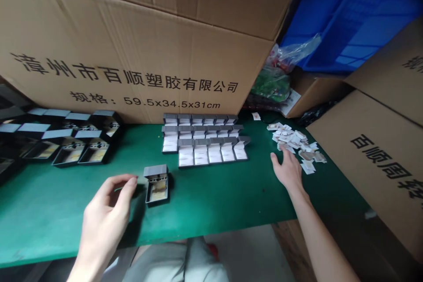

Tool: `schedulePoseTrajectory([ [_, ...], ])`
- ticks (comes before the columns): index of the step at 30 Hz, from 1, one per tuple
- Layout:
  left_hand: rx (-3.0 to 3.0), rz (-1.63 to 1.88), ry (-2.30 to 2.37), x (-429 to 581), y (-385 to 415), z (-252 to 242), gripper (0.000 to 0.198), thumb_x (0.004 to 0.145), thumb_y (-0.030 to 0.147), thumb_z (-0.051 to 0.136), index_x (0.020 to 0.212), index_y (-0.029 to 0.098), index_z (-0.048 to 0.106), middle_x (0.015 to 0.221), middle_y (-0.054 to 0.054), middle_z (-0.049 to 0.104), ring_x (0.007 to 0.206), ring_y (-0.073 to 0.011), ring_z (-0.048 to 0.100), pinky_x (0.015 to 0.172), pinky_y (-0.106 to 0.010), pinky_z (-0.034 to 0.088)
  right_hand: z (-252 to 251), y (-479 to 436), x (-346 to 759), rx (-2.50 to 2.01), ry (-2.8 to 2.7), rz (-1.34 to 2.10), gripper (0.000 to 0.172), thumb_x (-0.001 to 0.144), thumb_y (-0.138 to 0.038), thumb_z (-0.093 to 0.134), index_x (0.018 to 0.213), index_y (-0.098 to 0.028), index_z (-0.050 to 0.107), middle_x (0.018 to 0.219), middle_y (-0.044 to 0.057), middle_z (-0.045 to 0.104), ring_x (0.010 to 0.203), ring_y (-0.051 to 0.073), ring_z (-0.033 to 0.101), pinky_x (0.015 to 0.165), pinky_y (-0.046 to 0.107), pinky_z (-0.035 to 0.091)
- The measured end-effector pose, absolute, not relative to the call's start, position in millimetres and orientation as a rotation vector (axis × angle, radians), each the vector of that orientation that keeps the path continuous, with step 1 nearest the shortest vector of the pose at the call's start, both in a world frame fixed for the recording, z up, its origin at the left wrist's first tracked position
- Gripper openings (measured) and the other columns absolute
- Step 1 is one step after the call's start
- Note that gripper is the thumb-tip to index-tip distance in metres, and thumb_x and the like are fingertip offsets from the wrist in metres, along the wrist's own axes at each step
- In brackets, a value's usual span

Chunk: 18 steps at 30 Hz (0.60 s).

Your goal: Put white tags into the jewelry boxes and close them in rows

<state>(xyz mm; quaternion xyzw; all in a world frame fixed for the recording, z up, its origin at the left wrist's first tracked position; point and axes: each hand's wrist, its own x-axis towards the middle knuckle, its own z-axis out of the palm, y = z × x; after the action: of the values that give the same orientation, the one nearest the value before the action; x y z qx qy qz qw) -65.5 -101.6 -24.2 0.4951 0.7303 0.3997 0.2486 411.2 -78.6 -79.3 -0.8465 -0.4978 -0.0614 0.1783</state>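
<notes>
Left hand (109,207) loosely curled, empty, beside open box (157,185) near table (214,202) edge, right hand (288,169) spread, empty, at card pile (297,143), bare green felt between.

1. Bare green tabletop (214,202) lies open between the single open grey box (157,185) and the pile of small cards (297,143).
2. Rows of open boxes (203,143) block the middle rear.
3. A large carton (132,39) walls off the back.
4. Dark open boxes (66,139) crowd the left; another carton (373,163) closes the right.
</notes>
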Motion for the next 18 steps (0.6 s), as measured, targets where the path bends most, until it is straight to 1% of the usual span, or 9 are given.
schedulePoseTrajectory([
  [2, 1.366, 1.057, 1.896, -66, -98, -23, 0.043, 0.085, 0.054, 0.064, 0.113, 0.021, 0.068, 0.105, -0.009, 0.075, 0.092, -0.0298, 0.073, 0.076, -0.037, 0.057, -79, -80, 413, -2.314, -1.356, -0.236, 0.057, 0.092, -0.057, 0.043, 0.128, -0.015, 0.058, 0.128, 0.021, 0.059, 0.118, 0.038, 0.057, 0.1, 0.053, 0.046],
  [3, 1.393, 1.053, 1.861, -65, -98, -23, 0.047, 0.085, 0.054, 0.064, 0.119, 0.022, 0.066, 0.112, -0.01, 0.074, 0.098, -0.0312, 0.073, 0.079, -0.038, 0.058, -79, -80, 414, -2.269, -1.34, -0.271, 0.055, 0.09, -0.055, 0.047, 0.123, -0.014, 0.058, 0.125, 0.022, 0.058, 0.115, 0.038, 0.057, 0.097, 0.052, 0.047],
  [5, 1.452, 1.039, 1.826, -65, -96, -25, 0.053, 0.085, 0.054, 0.063, 0.129, 0.025, 0.062, 0.123, -0.011, 0.072, 0.105, -0.0323, 0.073, 0.084, -0.039, 0.058, -81, -81, 415, -2.179, -1.354, -0.323, 0.053, 0.088, -0.052, 0.05, 0.124, -0.014, 0.056, 0.128, 0.023, 0.055, 0.116, 0.038, 0.055, 0.096, 0.052, 0.047],
  [7, 1.525, 0.991, 1.822, -64, -95, -27, 0.058, 0.084, 0.054, 0.064, 0.136, 0.029, 0.057, 0.13, -0.01, 0.069, 0.104, -0.0316, 0.073, 0.083, -0.039, 0.059, -81, -81, 416, -2.11, -1.394, -0.348, 0.055, 0.088, -0.049, 0.051, 0.13, -0.014, 0.051, 0.133, 0.023, 0.053, 0.121, 0.037, 0.053, 0.098, 0.051, 0.047],
  [10, 1.647, 0.885, 1.829, -61, -89, -27, 0.063, 0.084, 0.054, 0.065, 0.142, 0.031, 0.053, 0.137, -0.008, 0.067, 0.095, -0.0286, 0.074, 0.074, -0.035, 0.058, -81, -80, 417, -2.068, -1.432, -0.363, 0.056, 0.088, -0.043, 0.052, 0.134, -0.013, 0.049, 0.132, 0.023, 0.054, 0.123, 0.036, 0.053, 0.101, 0.05, 0.046],
  [12, 1.701, 0.807, 1.828, -58, -83, -25, 0.061, 0.084, 0.055, 0.065, 0.139, 0.031, 0.056, 0.129, -0.005, 0.072, 0.084, -0.0261, 0.073, 0.069, -0.033, 0.056, -81, -79, 417, -2.079, -1.445, -0.358, 0.053, 0.089, -0.04, 0.051, 0.133, -0.012, 0.053, 0.128, 0.022, 0.058, 0.12, 0.035, 0.056, 0.1, 0.049, 0.047],
  [14, 1.712, 0.752, 1.819, -57, -77, -22, 0.052, 0.084, 0.055, 0.065, 0.13, 0.03, 0.063, 0.112, -0.002, 0.078, 0.076, -0.0243, 0.071, 0.069, -0.032, 0.054, -81, -79, 417, -2.091, -1.463, -0.356, 0.046, 0.09, -0.037, 0.049, 0.127, -0.013, 0.059, 0.122, 0.02, 0.063, 0.113, 0.033, 0.059, 0.097, 0.047, 0.049],
  [16, 1.693, 0.754, 1.798, -56, -71, -20, 0.042, 0.084, 0.053, 0.065, 0.117, 0.028, 0.069, 0.099, 0.0, 0.08, 0.077, -0.0241, 0.072, 0.07, -0.03, 0.052, -81, -79, 416, -2.068, -1.479, -0.386, 0.037, 0.09, -0.032, 0.047, 0.116, -0.014, 0.065, 0.115, 0.017, 0.066, 0.104, 0.029, 0.062, 0.093, 0.043, 0.05],
  [18, 1.656, 0.784, 1.777, -56, -67, -19, 0.036, 0.084, 0.051, 0.066, 0.11, 0.027, 0.071, 0.092, 0.001, 0.079, 0.081, -0.0242, 0.072, 0.07, -0.027, 0.051, -80, -80, 415, -2.009, -1.498, -0.45, 0.031, 0.091, -0.027, 0.044, 0.107, -0.015, 0.068, 0.106, 0.014, 0.068, 0.097, 0.026, 0.063, 0.09, 0.04, 0.049],
])
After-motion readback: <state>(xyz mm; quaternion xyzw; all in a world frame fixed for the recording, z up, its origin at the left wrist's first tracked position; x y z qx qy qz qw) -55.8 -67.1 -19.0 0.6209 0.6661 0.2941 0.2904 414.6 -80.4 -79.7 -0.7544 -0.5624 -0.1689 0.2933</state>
